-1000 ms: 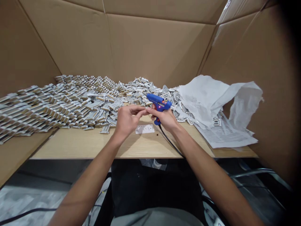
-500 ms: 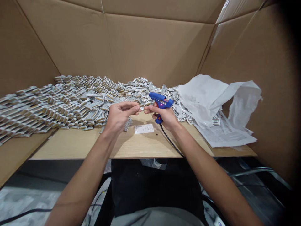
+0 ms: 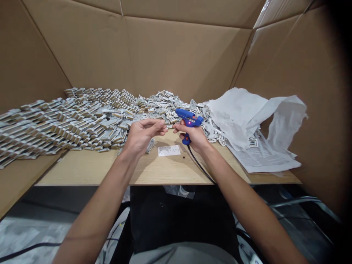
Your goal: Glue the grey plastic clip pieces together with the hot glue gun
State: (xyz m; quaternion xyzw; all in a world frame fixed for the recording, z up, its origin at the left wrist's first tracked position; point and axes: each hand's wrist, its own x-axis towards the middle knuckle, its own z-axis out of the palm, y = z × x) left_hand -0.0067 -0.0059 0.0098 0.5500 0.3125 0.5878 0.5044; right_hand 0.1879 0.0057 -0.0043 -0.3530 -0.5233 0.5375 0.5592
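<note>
My right hand (image 3: 194, 135) is closed around the handle of a blue glue gun (image 3: 189, 118), whose nozzle points to the left and whose small light glows pink. A clear glue stick (image 3: 211, 127) sticks out behind it. Thumb and forefinger of my left hand (image 3: 145, 135) are pinched together just left of the gun; whatever they hold is too small or hidden to make out. The fingertips of the two hands are slightly apart. Below them, a white printed label (image 3: 168, 150) lies on the wooden table (image 3: 107, 168).
Stacked white-and-brown flat pieces (image 3: 55, 126) cover the left side. A loose heap of white cut-out pieces (image 3: 162, 102) lies at the back. Crumpled white paper (image 3: 239, 110) rests on printed sheets (image 3: 264, 161) at right. The gun's black cord (image 3: 200, 167) runs over the front edge. Cardboard walls (image 3: 187, 55) surround the table.
The fingertips of my two hands have drawn a little apart, the right hand shifting slightly right with the glue gun. The left hand stays pinched.
</note>
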